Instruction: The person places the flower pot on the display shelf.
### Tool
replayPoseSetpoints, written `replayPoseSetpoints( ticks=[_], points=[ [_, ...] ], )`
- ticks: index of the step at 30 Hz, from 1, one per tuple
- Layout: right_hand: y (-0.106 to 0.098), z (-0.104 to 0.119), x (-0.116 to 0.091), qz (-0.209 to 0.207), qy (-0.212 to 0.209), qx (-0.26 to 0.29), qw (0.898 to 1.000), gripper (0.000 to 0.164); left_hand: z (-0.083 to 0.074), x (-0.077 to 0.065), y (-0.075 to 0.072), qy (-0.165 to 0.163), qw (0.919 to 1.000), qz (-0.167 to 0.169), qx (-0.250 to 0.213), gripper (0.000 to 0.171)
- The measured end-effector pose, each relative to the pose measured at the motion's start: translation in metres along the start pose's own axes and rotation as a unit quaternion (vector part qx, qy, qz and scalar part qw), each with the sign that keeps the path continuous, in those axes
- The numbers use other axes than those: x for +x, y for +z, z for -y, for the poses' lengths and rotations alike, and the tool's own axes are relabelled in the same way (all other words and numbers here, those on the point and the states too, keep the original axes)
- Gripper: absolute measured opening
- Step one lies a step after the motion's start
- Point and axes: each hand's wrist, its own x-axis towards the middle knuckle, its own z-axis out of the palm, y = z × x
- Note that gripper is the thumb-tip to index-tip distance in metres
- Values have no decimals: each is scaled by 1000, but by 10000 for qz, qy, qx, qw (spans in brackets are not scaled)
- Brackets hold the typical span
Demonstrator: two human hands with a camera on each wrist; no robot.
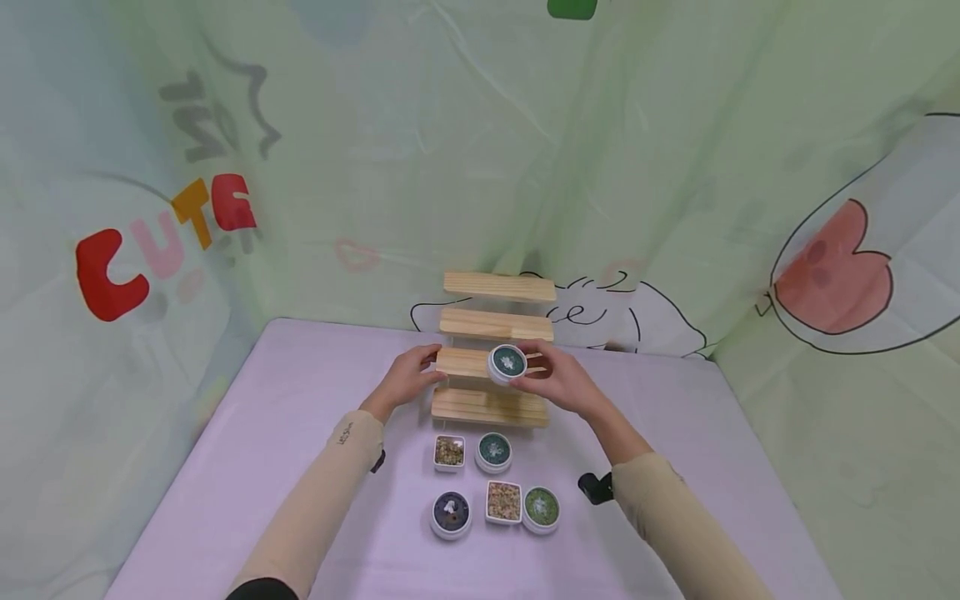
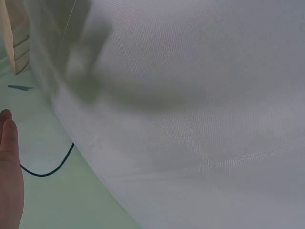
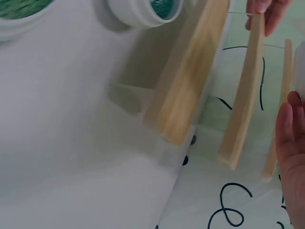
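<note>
A wooden tiered display rack (image 1: pixel 491 406) with several slats stands at the back of the table. My right hand (image 1: pixel 561 379) pinches a small round white jar (image 1: pixel 507 364) with dark teal contents, held by its side over the second slat from the bottom. At that slat's left end, my left hand (image 1: pixel 405 379) grips the wood between thumb and fingers; the right wrist view shows these fingers (image 3: pixel 270 16) around the slat's end (image 3: pixel 255 43). Only the edge of the left hand (image 2: pixel 9 176) appears in the left wrist view.
In front of the rack sit another teal round jar (image 1: pixel 494 451), a dark round jar (image 1: pixel 451 512), a green round jar (image 1: pixel 542 508) and two square white tubs of brownish bits, one small (image 1: pixel 449 452), one larger (image 1: pixel 503 502). A printed curtain (image 1: pixel 360 167) hangs behind the table.
</note>
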Motion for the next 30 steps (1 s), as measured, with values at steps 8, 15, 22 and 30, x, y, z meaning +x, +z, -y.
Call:
replayPoseSetpoints(
  ticks=[8, 15, 22, 30],
  points=[
    [-3, 17, 26, -435, 331, -39, 9985, 61, -2, -1, -2, -19, 10000, 27, -18, 63],
    [-6, 33, 43, -727, 506, -36, 9961, 60, -5, -2, -4, -35, 10000, 73, -26, 63],
    [-7, 47, 60, -1022, 626, -69, 9928, 60, -1, 1, -4, -62, 10000, 65, 30, 63],
    [-8, 60, 78, -1292, 613, -131, 9896, 63, 0, 2, -3, -60, 9999, 61, 73, 63]
  ],
)
